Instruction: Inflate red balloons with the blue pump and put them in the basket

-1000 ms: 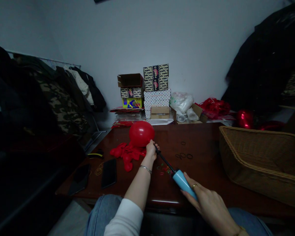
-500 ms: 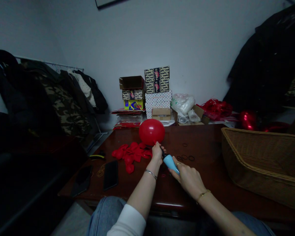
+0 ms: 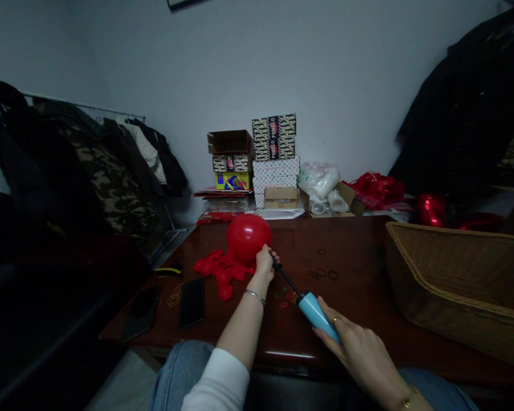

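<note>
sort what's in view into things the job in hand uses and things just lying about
Belongs to the job:
inflated red balloon, held by the left hand
blue pump, in the right hand
limp red balloons, probably

Seemingly just lying about:
dark flat slab
stacked boxes
white plastic bag
hanging clothes

The balloon [image 3: 249,237] looks glossy, the hand pump [image 3: 317,315] plastic. The tabletop [image 3: 351,242] looks polished wood, the basket [image 3: 449,311] rough wicker.

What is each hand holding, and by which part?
Right hand: pump, by its blue barrel. Left hand: the pump's black far end, and red balloon by its neck.
</note>
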The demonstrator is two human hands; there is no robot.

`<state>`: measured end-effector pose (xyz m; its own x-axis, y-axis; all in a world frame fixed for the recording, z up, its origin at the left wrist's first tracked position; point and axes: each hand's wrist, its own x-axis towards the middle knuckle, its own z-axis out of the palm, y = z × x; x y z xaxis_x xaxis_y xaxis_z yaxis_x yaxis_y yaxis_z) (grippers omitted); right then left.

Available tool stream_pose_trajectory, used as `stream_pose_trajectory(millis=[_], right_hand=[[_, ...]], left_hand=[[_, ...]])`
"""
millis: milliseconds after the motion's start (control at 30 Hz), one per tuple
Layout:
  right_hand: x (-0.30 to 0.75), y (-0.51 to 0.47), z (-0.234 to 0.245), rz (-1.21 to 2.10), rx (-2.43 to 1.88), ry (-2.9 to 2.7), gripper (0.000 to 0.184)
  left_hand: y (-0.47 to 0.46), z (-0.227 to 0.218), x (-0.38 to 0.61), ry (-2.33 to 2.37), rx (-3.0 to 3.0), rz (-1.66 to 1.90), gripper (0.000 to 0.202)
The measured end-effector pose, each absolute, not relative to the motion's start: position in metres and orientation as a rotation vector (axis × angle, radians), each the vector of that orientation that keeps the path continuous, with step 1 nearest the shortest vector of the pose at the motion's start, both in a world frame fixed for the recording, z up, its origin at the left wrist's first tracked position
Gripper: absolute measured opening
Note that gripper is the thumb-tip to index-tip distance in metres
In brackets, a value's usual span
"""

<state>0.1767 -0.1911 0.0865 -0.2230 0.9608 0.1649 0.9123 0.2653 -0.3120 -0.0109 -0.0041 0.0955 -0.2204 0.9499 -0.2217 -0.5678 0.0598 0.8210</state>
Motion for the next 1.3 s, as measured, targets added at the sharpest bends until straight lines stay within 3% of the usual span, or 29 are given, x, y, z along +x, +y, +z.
stream_pose_trajectory(millis=[267, 667, 1300], right_hand=[[0.186, -0.203, 0.079, 0.210, -1.695, -2.185, 0.049], [0.140, -0.149, 0.113, 0.014, -1.801, -2.224, 0.051], [0.187, -0.205, 0.076, 0.147, -1.689, -2.184, 0.049]], left_hand=[[-0.009, 0.095, -0.003, 0.991, 0.498, 1.512, 0.021], [-0.024, 0.097, 0.022, 1.021, 0.493, 1.456, 0.022], [-0.007, 0.093, -0.006, 1.001, 0.496, 1.523, 0.021]])
